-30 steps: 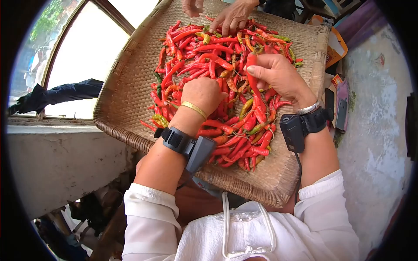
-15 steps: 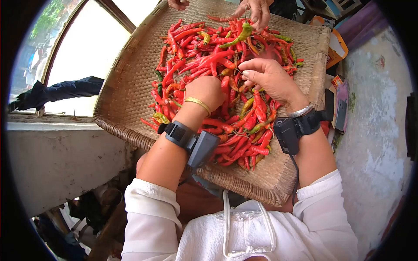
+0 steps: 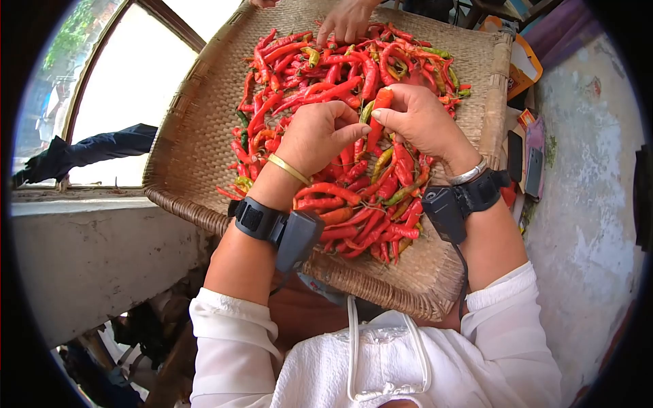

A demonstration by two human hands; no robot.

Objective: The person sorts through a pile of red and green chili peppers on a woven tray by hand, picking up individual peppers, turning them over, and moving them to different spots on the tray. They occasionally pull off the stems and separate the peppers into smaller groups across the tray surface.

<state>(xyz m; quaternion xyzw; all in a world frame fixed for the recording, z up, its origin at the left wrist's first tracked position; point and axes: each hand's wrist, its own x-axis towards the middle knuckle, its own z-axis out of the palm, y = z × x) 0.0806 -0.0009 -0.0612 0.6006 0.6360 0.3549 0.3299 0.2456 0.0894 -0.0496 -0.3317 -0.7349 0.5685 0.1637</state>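
The right hand [image 3: 422, 122] pinches the top of one red chili [image 3: 376, 117] between the thumb and the first fingers, and the chili hangs down from them. This chili is just above the middle of the frame, held up over the pile. The left hand [image 3: 314, 136] is right beside it, with its fingertips squeezed close together against the chili's side; I cannot tell if they really grip it. Under both hands lies a big pile of chilies [image 3: 320, 75], mostly red, with some green and orange ones. The pile sits on a wide woven tray [image 3: 197, 122]. The left wrist wears a gold bangle [image 3: 288, 169] and the right wrist a silver bangle [image 3: 468, 174]. At the top of the frame another person's hand [image 3: 345, 24] touches the far edge of the pile. At the upper left is a bright window [image 3: 129, 81], with a dark cloth [image 3: 95, 148] lying on its sill. A phone [image 3: 533, 175] lies to the right of the tray.
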